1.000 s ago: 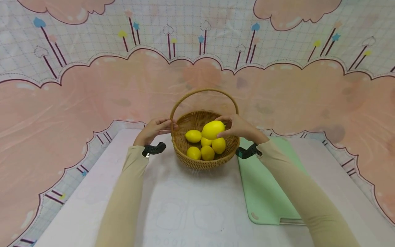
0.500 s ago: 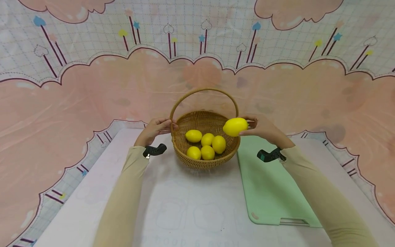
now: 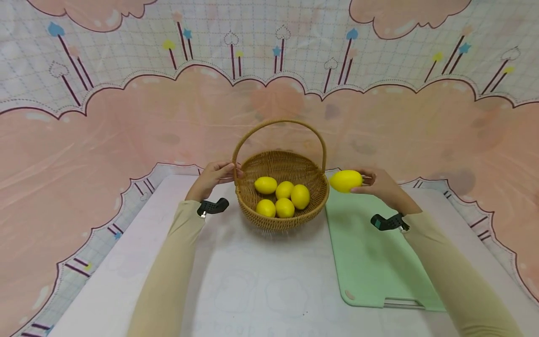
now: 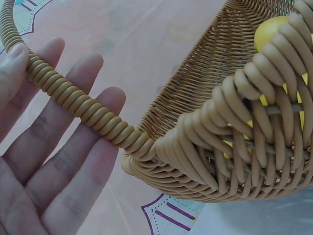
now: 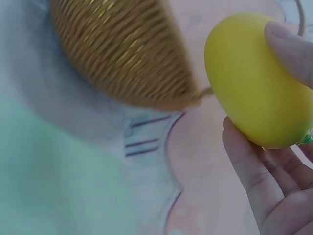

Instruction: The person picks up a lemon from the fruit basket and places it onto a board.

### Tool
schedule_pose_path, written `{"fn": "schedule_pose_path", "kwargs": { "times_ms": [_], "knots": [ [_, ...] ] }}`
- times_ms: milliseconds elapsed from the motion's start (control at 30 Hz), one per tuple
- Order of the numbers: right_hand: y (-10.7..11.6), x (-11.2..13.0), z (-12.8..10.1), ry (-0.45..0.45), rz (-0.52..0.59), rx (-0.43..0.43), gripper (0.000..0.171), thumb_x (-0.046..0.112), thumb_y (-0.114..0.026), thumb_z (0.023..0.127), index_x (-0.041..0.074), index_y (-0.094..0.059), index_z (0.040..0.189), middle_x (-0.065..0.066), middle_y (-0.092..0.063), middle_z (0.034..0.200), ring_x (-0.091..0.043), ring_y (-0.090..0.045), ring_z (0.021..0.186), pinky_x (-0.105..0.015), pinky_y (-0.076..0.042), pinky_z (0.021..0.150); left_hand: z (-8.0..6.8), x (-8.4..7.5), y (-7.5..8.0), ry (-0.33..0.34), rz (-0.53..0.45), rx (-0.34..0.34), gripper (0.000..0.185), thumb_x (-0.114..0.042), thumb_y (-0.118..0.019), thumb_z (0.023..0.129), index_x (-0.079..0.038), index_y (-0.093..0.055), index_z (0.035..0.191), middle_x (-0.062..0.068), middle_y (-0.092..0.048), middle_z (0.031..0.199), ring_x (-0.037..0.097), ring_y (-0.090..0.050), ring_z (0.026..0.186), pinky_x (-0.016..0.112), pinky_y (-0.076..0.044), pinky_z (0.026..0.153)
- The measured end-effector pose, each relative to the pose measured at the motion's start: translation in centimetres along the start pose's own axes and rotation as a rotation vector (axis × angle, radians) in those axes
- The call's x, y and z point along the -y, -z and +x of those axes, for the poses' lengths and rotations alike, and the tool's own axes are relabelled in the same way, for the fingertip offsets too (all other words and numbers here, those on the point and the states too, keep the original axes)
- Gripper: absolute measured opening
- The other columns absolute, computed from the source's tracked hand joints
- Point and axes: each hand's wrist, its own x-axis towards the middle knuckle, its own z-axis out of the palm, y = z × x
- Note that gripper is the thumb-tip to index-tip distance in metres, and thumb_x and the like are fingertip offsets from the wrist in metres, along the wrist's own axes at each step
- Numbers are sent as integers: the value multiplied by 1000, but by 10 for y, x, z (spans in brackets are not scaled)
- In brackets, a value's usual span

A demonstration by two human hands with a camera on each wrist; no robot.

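Observation:
A brown wicker basket point(image 3: 257, 216) with an arched handle point(image 3: 281, 120) stands on the white table and holds several yellow lemons point(image 3: 300, 196). My left hand point(image 3: 209, 180) pinches the left foot of that handle. In the left wrist view the thumb lies on the near side of the handle and the fingers point(image 4: 83, 73) lie behind it. My right hand point(image 3: 385, 187) holds one lemon point(image 3: 346, 181) between thumb and fingers, just outside the basket's right rim, above the back of the green cutting board. The right wrist view shows a green tip on this lemon point(image 5: 257, 81).
The light green cutting board point(image 3: 379, 262), with a metal-edged slot at its front, lies right of the basket, partly under my right forearm. A patterned pink and white cloth point(image 3: 126, 140) hangs behind and at the sides of the white table point(image 3: 261, 281).
My right hand has carried the lemon from above the basket to the right, past the rim and slightly down. The left hand has stayed on the handle.

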Motion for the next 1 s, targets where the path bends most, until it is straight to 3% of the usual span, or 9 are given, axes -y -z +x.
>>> {"fn": "schedule_pose_path", "kwargs": {
  "times_ms": [200,467,700,1000],
  "knots": [
    [-5,-34,1,-41,28,-13,65,20,-69,86,-3,-38,139,-23,-39,141,-44,-44,128,-44,-44,100,0,0,-1,-2,-1,-13,39,-23,-45,100,12,-52,117,-9,-70,85,6,-67,88,50,-42,102],
    [-11,-65,6,-64,90,-27,66,19,-67,87,-1,-35,142,-23,-34,143,-43,-42,128,-33,-45,101,3,4,-1,-16,22,-31,44,-25,-45,100,15,-50,118,-8,-70,86,5,-67,88,46,-45,100],
    [-18,-89,15,-85,128,-42,65,20,-68,86,-3,-38,139,-24,-38,142,-39,-46,125,-12,-49,87,7,1,-1,-23,27,-37,49,-26,-44,100,17,-46,121,-13,-69,84,3,-66,88,42,-47,98],
    [-27,-105,23,-130,117,-44,67,16,-68,86,-4,-36,140,-25,-36,145,-41,-42,129,-12,-45,86,9,2,1,-28,40,-42,51,-29,-45,99,17,-45,123,-14,-67,85,1,-65,88,46,-44,101]
  ]
}}
